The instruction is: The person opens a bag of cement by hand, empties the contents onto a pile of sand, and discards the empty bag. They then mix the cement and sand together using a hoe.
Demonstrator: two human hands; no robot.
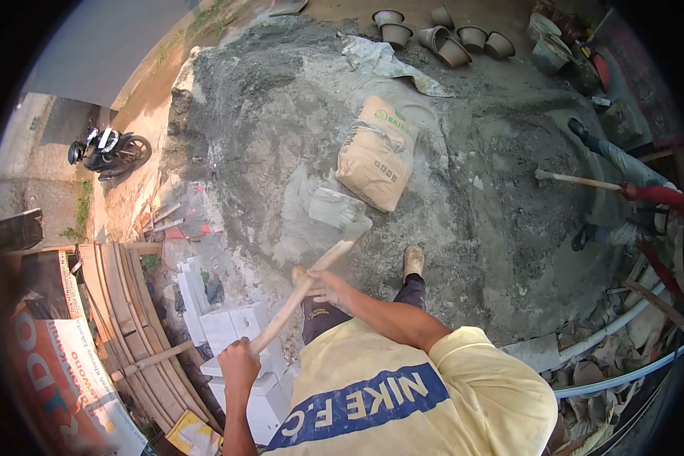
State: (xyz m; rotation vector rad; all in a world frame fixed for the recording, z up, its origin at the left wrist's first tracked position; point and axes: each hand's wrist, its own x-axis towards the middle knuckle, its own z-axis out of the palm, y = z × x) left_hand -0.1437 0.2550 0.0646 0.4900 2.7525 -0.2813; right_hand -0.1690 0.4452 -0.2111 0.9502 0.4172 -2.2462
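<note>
Both my hands grip the wooden handle of a shovel (pixel 292 304). My left hand (pixel 239 362) is closed round it near its upper end, at the lower left. Farther down the shaft, my right hand (pixel 327 290) is wrapped round the handle in front of my thigh. The shovel's pale, dust-coated blade (pixel 336 208) lies on grey powder, close beside the lower left corner of a brown paper cement bag (pixel 380 156). That bag lies on the heap, with its top torn and grey powder about it.
Grey sand and mortar (pixel 509 167) spread around my boots (pixel 413 260). At right a co-worker's red sleeve (pixel 665 197) and hand hold a long-handled tool (pixel 577 179). Several buckets (pixel 454 52) lie at the back. White blocks (pixel 232 327) and planks (pixel 121 319) stand left; a motorcycle (pixel 110 152) is beyond.
</note>
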